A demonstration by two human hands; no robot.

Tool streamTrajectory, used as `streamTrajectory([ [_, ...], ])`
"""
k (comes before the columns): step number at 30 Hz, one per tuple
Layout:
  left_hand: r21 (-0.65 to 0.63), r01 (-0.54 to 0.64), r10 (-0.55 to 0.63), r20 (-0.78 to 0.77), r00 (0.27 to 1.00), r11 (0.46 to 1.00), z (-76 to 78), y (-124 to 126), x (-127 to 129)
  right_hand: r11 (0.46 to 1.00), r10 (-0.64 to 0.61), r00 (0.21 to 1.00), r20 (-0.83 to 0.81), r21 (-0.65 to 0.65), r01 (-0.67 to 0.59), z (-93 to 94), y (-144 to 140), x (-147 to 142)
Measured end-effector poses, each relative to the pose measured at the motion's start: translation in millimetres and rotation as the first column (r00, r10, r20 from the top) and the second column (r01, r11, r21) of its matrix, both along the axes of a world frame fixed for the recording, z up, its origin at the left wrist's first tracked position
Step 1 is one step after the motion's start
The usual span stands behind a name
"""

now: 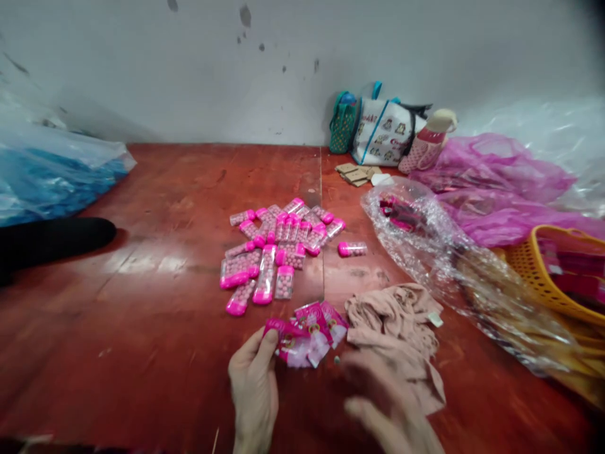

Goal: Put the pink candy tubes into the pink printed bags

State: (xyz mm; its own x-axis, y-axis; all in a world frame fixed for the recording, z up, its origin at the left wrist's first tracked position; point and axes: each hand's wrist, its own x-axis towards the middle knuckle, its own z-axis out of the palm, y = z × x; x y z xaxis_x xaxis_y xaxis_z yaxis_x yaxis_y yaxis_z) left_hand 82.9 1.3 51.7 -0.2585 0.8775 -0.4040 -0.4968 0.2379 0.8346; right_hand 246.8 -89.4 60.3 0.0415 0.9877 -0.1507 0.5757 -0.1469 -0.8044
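My left hand (pixel 255 372) pinches a small pink plastic packet (pixel 293 345) between thumb and fingers at the near middle of the table. More pink packets (pixel 317 318) lie against it, just beyond and to the right. My right hand (pixel 382 397) is smeared by motion, to the right of the packets and over the near edge of a crumpled beige cloth (pixel 397 315); whether it holds anything does not show. Past the packets sits a pile of clear tubes with pink caps (pixel 288 230), filled with small pink balls. One such tube (pixel 352 249) lies apart on the right.
At right are a clear plastic bag (pixel 416 233), pink plastic bags (pixel 501 183) and a yellow basket (pixel 529 271). A white patterned bag (pixel 382 129) and green bottle holder (pixel 343 126) stand by the wall. On the left are a bag of blue items (pixel 57 176) and a black rounded object (pixel 61 243).
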Motion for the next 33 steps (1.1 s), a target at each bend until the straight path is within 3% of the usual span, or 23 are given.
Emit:
streamTrajectory([
  [2, 0.022, 0.059, -0.059, -0.004, 0.998, 0.998, 4.6, -2, 8, 0.976, -0.169, 0.937, -0.304, 0.081, 0.203, 5.2, 23, -9],
  [5, 0.049, 0.138, -0.137, -0.024, 0.99, 0.989, 4.8, -8, 10, 0.963, -0.203, 0.835, -0.512, 0.049, 0.264, 4.6, 50, -30],
  [11, 0.091, 0.161, -0.155, -0.068, 0.986, 0.983, -7.5, -18, 3, 0.921, -0.254, 0.867, -0.429, 0.168, 0.353, -7.1, 54, -58],
  [15, 0.09, 0.116, -0.107, -0.097, 0.99, 0.989, -17.3, -20, 4, 0.891, -0.232, 0.909, -0.346, 0.298, 0.341, -13.9, 47, -62],
  [20, 0.145, 0.076, -0.049, -0.181, 0.982, 0.987, -17.1, -18, -3, 0.888, -0.216, 0.932, -0.292, 0.338, 0.311, -18.0, 48, -62],
  [24, 0.266, 0.239, -0.144, -0.331, 0.933, 0.934, -9.6, -15, -13, 0.907, -0.177, 0.946, -0.273, 0.327, 0.264, -17.2, 50, -59],
  [28, 0.221, 0.45, -0.311, -0.469, 0.827, 0.865, -3.2, -13, -16, 0.929, -0.113, 0.952, -0.283, 0.31, 0.203, -15.8, 51, -59],
  [30, 0.182, 0.476, -0.363, -0.435, 0.824, 0.861, -2.3, -12, -15, 0.939, -0.083, 0.949, -0.305, 0.296, 0.177, -15.2, 50, -58],
  [33, 0.139, 0.378, -0.341, -0.231, 0.911, 0.915, -3.3, -11, -13, 0.938, -0.112, 0.93, -0.351, 0.27, 0.215, -14.6, 47, -57],
])
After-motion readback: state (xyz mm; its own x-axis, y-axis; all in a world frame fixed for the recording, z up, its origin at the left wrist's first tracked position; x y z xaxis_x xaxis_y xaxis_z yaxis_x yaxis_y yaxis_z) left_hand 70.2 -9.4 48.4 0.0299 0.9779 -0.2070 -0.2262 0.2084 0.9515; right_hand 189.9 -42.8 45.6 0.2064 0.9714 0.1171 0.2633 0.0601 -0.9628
